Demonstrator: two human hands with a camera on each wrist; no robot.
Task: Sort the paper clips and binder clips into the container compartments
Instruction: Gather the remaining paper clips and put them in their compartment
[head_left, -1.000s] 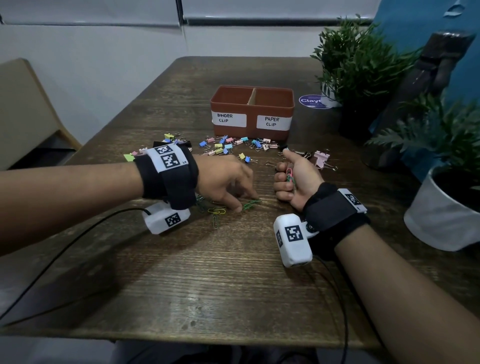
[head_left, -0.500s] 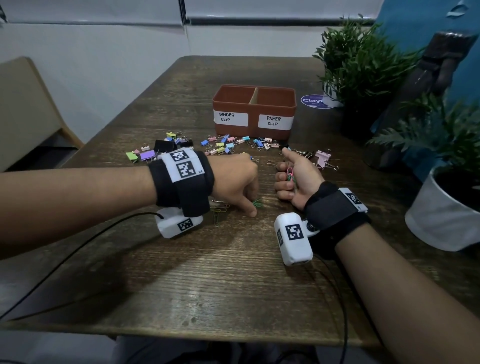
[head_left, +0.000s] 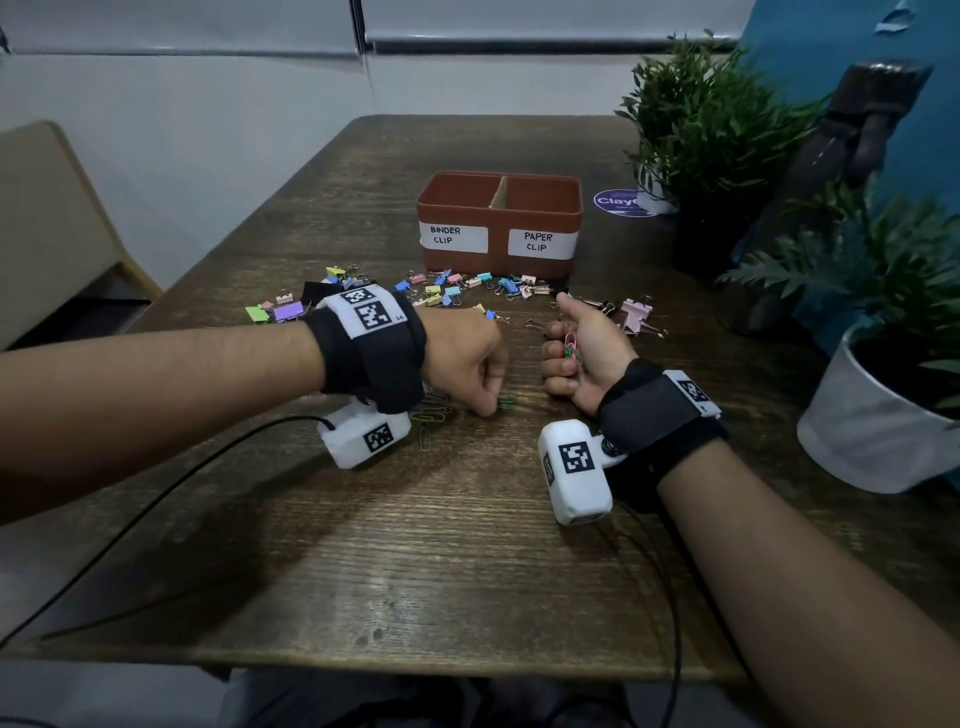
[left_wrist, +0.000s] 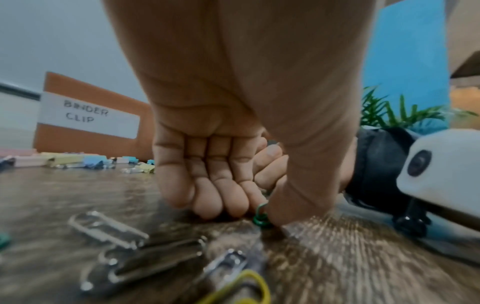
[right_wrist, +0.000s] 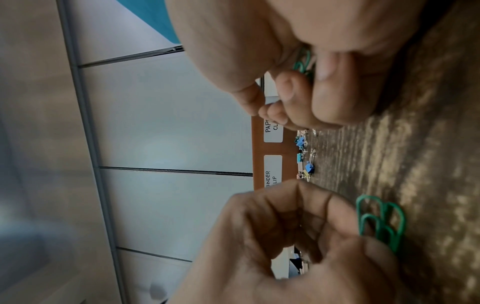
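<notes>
The left hand (head_left: 470, 364) has moved a little toward the right edge of the counter (head_left: 467, 571) and now pinches a green paper clip (head_left: 505, 400) that was lying flat a second ago (it looks half lifted). The right hand (head_left: 576, 358) stays closed around a small bundle of paper clips (head_left: 571, 347). So one more clip seems ready for collecting, while the container (head_left: 498, 228) near the far edge waits and the binder clips (head_left: 447, 291) remain scattered before it.

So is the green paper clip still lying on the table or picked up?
On the table. The left hand pinches the green paper clip, but its lower end touches the wooden table.
</notes>
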